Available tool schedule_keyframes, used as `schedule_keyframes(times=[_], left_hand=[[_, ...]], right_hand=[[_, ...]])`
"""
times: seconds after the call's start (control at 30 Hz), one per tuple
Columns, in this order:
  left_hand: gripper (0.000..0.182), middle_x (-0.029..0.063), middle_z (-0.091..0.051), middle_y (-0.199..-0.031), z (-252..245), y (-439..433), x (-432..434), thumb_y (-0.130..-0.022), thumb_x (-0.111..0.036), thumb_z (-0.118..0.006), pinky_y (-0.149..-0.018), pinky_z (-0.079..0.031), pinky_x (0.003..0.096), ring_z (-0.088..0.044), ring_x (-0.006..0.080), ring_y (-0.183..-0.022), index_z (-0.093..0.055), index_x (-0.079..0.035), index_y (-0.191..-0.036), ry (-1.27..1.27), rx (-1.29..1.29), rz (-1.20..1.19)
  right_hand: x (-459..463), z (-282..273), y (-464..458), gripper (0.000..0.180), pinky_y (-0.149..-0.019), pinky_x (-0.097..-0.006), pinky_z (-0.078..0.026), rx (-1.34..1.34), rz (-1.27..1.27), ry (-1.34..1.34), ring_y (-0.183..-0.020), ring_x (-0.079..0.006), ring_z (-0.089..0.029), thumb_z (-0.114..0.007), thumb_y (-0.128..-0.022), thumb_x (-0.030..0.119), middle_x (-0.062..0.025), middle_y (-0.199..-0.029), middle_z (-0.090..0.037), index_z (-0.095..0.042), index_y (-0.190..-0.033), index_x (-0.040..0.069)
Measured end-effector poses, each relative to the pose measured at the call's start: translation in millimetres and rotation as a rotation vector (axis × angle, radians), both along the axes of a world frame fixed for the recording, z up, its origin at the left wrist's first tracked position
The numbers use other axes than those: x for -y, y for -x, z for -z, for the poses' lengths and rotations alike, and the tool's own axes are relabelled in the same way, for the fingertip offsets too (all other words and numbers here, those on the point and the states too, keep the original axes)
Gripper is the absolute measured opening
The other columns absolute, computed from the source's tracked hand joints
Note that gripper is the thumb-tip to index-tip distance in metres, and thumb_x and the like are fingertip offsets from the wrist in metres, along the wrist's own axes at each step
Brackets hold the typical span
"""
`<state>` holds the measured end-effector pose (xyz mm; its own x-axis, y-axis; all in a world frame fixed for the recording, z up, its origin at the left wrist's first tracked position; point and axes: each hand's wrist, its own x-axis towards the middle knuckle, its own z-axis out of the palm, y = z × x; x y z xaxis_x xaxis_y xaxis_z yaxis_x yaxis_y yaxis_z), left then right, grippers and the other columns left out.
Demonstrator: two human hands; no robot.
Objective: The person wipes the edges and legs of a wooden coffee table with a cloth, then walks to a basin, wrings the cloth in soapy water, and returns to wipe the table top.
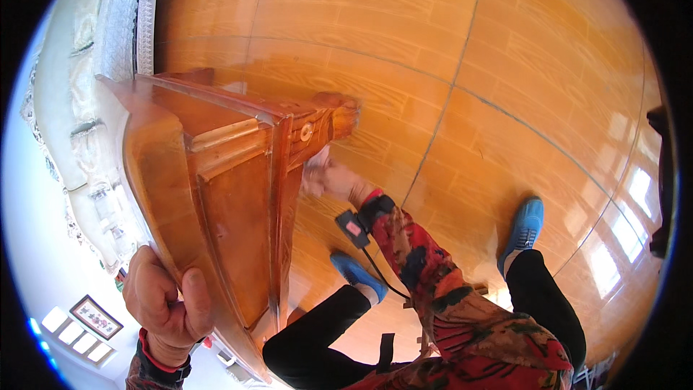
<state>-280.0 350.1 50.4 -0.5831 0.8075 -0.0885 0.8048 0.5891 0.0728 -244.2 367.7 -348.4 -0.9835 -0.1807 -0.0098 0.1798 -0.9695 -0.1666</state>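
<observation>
A varnished wooden table (235, 233) with panelled sides stands before me on the left. My left hand (168, 298) grips the rim of its top, with the thumb on the near side. Low down, beside the table's bottom rail, is my right hand (330, 176), blurred. Its fingers hold what looks like a pale cloth (319, 157), partly hidden behind the rail. Just beyond that hand is a carved table leg (344, 114), with a round, light ornament (306, 131) on the carved part next to it.
A sofa with pale covers (116, 27) lies beyond the table. Glossy wood-look floor tiles (400, 43) extend to the right. My feet in blue shoes (525, 227) are on the floor near the table. Dark furniture (658, 173) shows at the right rim.
</observation>
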Motion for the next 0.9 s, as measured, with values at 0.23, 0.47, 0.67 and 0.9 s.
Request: schedule_keyframes(times=[0.23,0.47,0.67,0.9], left_hand=[[0.033,0.0075,-0.036,-0.061,1,0,2,-0.087,-0.012,-0.059,-0.048,-0.023,0.0324,-0.034,0.0194,-0.052,-0.032,-0.007,-0.068,0.005,-0.023,0.004],[0.036,0.0068,-0.035,-0.059,4,2,2,-0.087,-0.014,-0.060,-0.047,-0.023,0.0321,-0.033,0.0194,-0.051,-0.032,-0.007,-0.067,-0.053,0.005,-0.001],[0.036,0.0066,-0.033,-0.059,3,3,1,-0.085,-0.013,-0.062,-0.047,-0.021,0.0326,-0.032,0.0193,-0.050,-0.032,-0.007,-0.066,-0.043,0.000,0.007],[0.034,0.0061,-0.032,-0.058,8,4,0,-0.083,-0.010,-0.063,-0.046,-0.021,0.0324,-0.033,0.0196,-0.049,-0.034,-0.008,-0.066,-0.067,-0.012,0.030]], right_hand=[[-7,-3,0,0.025,-0.060,-0.0323,-0.049,0.533,0.030,0.076,-0.065,-0.0201,-0.060,-0.044,-0.098,0.009,-0.0116,-0.077,-0.062,-0.061,-0.081,0.003],[-12,24,19,0.022,-0.052,-0.0297,-0.044,0.509,-0.113,0.088,-0.055,-0.0181,-0.055,-0.045,-0.095,0.006,-0.0074,-0.069,-0.060,-0.059,-0.078,0.003],[-11,-32,-2,0.012,-0.057,-0.0275,-0.045,0.135,-0.050,-0.323,-0.062,-0.0123,-0.056,-0.052,-0.088,0.000,-0.0029,-0.076,-0.063,-0.061,-0.096,0.001],[-23,-57,-26,0.016,-0.080,-0.0257,-0.047,0.213,0.053,-0.557,-0.088,-0.0087,-0.056,-0.056,-0.092,0.002,0.0018,-0.094,-0.061,-0.062,-0.107,0.001]])
